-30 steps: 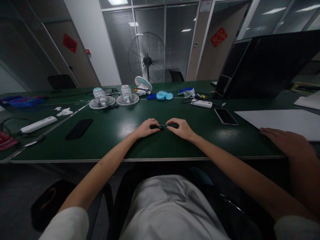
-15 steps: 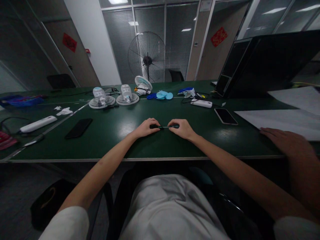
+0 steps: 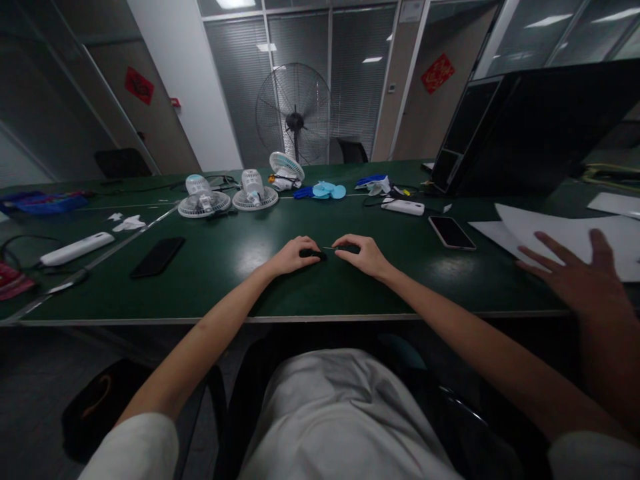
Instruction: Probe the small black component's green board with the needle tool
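Note:
Above the middle of the green table, my left hand (image 3: 294,256) is closed around a small dark object (image 3: 312,254), most of which the fingers hide. A short way to its right, my right hand (image 3: 365,255) grips a screwdriver (image 3: 352,249) by its dark handle. The thin metal shaft points left toward the object in my left hand, and its tip appears just apart from it. Both hands rest low, close to the tabletop.
White fan units (image 3: 255,196) stand at the back, near light-blue fan blades (image 3: 329,191). A phone (image 3: 451,233) lies right, a dark phone (image 3: 158,257) left. At the far right, another person's hand (image 3: 580,273) is over white paper (image 3: 545,227). The table (image 3: 280,300) ends near me.
The screwdriver's shaft has drawn slightly up and away from the dark object. My left hand has barely moved. The other person's hand has lifted and spread, and the papers have shifted.

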`<state>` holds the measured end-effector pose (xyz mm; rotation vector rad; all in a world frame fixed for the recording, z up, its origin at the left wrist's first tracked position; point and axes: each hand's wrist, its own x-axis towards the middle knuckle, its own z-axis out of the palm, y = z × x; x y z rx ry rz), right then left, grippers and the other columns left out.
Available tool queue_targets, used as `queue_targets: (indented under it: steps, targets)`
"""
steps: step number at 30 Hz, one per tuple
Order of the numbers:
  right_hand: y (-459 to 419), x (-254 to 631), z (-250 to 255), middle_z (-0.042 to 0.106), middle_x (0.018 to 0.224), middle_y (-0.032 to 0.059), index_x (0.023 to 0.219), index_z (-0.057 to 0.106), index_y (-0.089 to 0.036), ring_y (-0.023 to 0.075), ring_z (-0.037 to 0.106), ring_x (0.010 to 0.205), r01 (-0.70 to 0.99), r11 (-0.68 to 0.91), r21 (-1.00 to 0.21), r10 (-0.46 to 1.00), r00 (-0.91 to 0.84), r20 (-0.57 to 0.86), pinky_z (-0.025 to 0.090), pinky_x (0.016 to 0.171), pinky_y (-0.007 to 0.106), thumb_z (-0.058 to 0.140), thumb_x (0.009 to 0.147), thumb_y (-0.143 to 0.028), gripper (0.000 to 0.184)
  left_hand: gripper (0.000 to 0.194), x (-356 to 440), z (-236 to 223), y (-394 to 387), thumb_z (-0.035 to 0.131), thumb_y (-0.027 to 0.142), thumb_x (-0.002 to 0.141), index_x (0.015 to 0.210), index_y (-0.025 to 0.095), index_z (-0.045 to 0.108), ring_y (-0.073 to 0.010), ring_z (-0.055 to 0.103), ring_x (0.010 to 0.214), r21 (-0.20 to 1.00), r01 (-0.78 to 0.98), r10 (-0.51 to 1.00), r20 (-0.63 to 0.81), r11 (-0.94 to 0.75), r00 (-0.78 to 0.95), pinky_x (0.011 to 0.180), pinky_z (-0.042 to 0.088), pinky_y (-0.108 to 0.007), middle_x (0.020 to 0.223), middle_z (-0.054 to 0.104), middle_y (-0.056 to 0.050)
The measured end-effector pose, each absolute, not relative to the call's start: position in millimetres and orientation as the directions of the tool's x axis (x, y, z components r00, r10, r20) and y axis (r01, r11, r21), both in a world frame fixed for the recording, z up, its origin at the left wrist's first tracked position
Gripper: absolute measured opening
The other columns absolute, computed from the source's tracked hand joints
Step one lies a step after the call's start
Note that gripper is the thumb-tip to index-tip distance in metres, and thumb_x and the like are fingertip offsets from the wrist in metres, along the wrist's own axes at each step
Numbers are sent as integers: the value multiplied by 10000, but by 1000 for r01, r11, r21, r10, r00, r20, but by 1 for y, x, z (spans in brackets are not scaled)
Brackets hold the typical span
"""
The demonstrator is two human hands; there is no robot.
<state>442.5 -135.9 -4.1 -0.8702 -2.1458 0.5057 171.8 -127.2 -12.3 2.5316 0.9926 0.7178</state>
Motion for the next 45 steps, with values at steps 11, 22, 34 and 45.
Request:
queue_targets:
  steps: [11, 22, 34, 45]
  targets:
    - [-136, 445, -4, 763, 1047, 45, 1069, 762, -243, 240, 703, 986, 454, 660, -599, 749, -458, 479, 533, 908, 393, 690, 887, -291, 202, 318, 170, -12, -128, 607, 433, 954, 1161, 226, 733, -238, 605, 1096, 461, 548, 706, 319, -698, 632, 1018, 468, -401, 1155, 651, -94]
    - [-133, 448, -8, 763, 1058, 34, 1077, 760, -248, 226, 707, 992, 430, 664, -612, 744, -458, 486, 528, 918, 381, 703, 888, -292, 203, 343, 90, -15, -129, 543, 454, 969, 1154, 235, 733, -224, 636, 1036, 427, 685, 807, 299, -590, 509, 972, 487, -356, 1152, 654, -86]
    - [-136, 449, -5, 761, 1072, 36, 1085, 754, -256, 236, 705, 1026, 429, 645, -632, 756, -476, 449, 537, 939, 412, 698, 890, -292, 207, 472, -37, -16, -135, 608, 564, 907, 1131, 156, 685, -201, 619, 889, 417, 867, 928, 352, -273, 123, 868, 506, -399, 1056, 667, -92]
    - [-137, 449, -5, 761, 1085, 38, 1094, 752, -247, 233, 710, 1026, 432, 642, -633, 757, -485, 437, 542, 937, 406, 691, 901, -303, 210, 695, -62, -15, -150, 660, 791, 699, 1030, 188, 763, -231, 657, 851, 458, 864, 931, 362, -210, 34, 808, 535, -347, 1047, 710, -104]
